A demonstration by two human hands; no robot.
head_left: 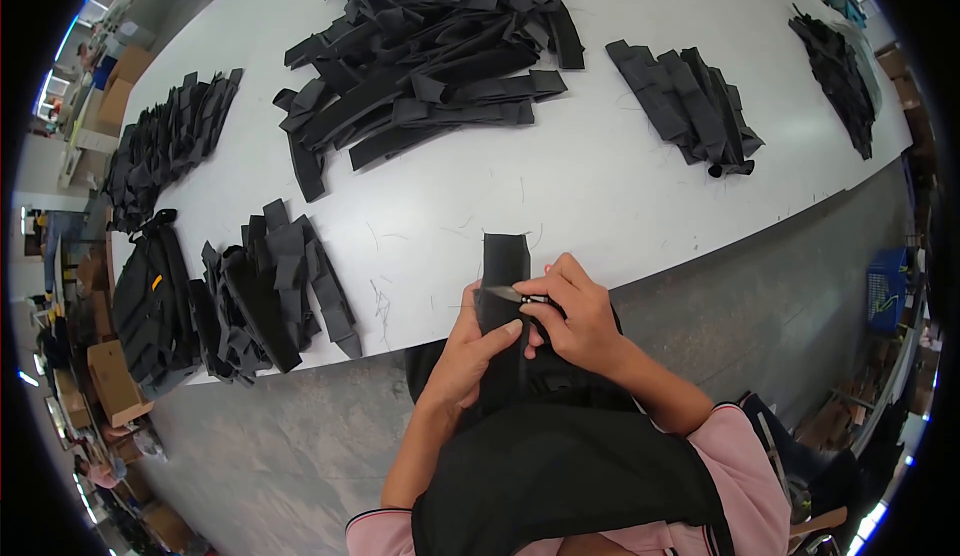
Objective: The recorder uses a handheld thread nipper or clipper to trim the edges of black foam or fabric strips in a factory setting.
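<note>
A black fabric strip [506, 256] lies with its far end on the white table and its near part over the table's front edge. My left hand [468, 351] is closed on the strip's left side, thumb across the top. In my right hand [578, 316] is a small pair of thread snips [505, 294], its silvery blades pointing left over the strip. The fingers wrap the snips, so most of the handle is hidden. Short loose threads show by the strip's far end.
On the white table [440, 196] lie a big heap of black strips [430, 46], smaller piles at left [175, 146], front left [280, 286] and right [690, 106], and dark fabric [838, 81] far right. A black backpack [155, 306] stands at the left edge. Thread bits are scattered about.
</note>
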